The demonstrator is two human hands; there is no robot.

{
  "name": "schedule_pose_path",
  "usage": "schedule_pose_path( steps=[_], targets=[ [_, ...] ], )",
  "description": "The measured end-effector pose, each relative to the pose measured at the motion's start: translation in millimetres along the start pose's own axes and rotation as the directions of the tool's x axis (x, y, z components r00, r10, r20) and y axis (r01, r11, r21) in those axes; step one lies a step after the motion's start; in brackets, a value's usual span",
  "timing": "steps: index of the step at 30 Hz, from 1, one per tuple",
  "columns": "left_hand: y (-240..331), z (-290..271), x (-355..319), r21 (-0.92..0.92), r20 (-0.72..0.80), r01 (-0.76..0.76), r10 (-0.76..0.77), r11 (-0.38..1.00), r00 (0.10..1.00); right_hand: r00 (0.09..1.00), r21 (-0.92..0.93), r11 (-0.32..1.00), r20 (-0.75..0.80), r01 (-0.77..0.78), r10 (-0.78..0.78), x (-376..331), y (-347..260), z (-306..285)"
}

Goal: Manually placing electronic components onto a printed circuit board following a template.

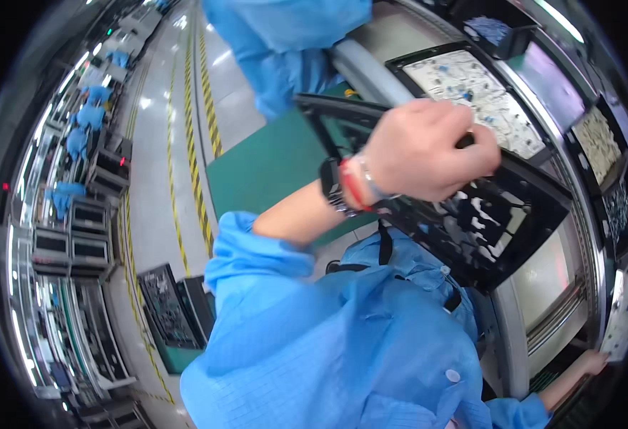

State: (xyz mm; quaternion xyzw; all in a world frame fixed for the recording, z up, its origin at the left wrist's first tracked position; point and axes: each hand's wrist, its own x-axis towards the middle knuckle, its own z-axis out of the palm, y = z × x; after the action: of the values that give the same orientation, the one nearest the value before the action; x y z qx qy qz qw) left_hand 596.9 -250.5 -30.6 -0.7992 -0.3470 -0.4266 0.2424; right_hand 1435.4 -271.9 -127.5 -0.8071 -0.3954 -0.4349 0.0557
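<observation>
Two hands worked at once: the left hand (pixel 425 150), wearing a dark wristwatch (pixel 330 184) and a red cord bracelet (pixel 351 184), clenched its fingers (pixel 482 146) on the upper edge of a black slotted tray (pixel 471 214) held tilted above the table (pixel 542 279), while the right hand (pixel 591 363) rested low beside a pale sheet (pixel 617 322); its grip could not be made out.

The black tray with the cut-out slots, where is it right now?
In the head view, the black tray is right of centre, gripped at its top edge by the left hand, above the blue smock and below a white parts tray.
</observation>
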Motion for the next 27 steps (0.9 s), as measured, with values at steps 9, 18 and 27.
schedule_pose_path(
  steps=[9, 18, 27],
  targets=[
    [-40.7, -74.9, -86.3, 0.308, -0.036, 0.486, -0.500, 0.818, 0.865, 0.991, -0.075, 0.996, 0.128, 0.046, -0.036, -11.1, -30.0, -2.2],
    [-114.0, -49.6, -275.1, 0.442, 0.250, 0.767, -0.885, 0.465, 0.393, 0.931, -0.272, 0.920, -0.154, 0.282, -0.331, 30.9, -97.0, -15.5],
    [-120.6, -223.6, -460.4, 0.420, -0.699, 0.887, -0.692, -0.193, 0.181, 0.744, -0.565, 0.755, -0.335, 0.333, -0.578, 68.4, -130.4, -43.6]
  ],
)
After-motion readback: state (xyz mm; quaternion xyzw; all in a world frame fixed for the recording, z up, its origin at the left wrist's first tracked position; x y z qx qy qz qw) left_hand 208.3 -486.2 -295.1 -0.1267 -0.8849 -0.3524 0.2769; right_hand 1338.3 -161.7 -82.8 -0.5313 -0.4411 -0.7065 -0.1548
